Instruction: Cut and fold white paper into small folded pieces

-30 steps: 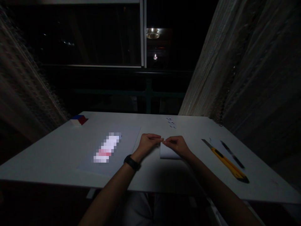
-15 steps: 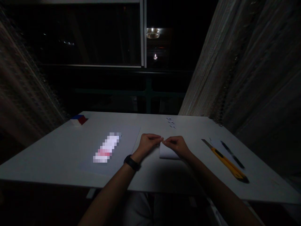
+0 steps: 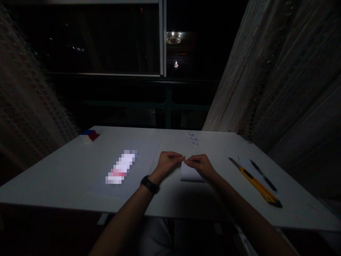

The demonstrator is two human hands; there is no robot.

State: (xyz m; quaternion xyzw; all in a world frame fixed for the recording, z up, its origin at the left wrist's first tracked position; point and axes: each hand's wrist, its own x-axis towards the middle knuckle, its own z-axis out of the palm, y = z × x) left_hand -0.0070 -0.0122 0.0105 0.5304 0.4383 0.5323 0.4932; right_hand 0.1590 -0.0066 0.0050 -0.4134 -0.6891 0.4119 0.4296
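Observation:
My left hand (image 3: 169, 161), with a dark band (image 3: 149, 184) on its wrist, is closed in a pinch above the table. Facing it, my right hand (image 3: 201, 164) is pinched too, and the fingertips of both nearly meet. Whatever lies between them is too small and dark to name. Under my right hand is a piece of white paper (image 3: 190, 173), partly covered by that hand. To the right lie a yellow utility knife (image 3: 254, 183) with its blade out and a black pen (image 3: 263, 175) on a paper slip (image 3: 255, 171).
A blurred-out bright screen (image 3: 121, 168) rests on a large paper sheet (image 3: 147, 156) at left. A red, blue and white cube (image 3: 90, 135) sits at the far left corner. Several small dark marks or pieces (image 3: 194, 139) lie toward the table's back edge. Curtains (image 3: 234, 71) flank a dark window.
Both hands stay almost still, pinched together at the same spot. The white paper's near edge shows very slightly lower.

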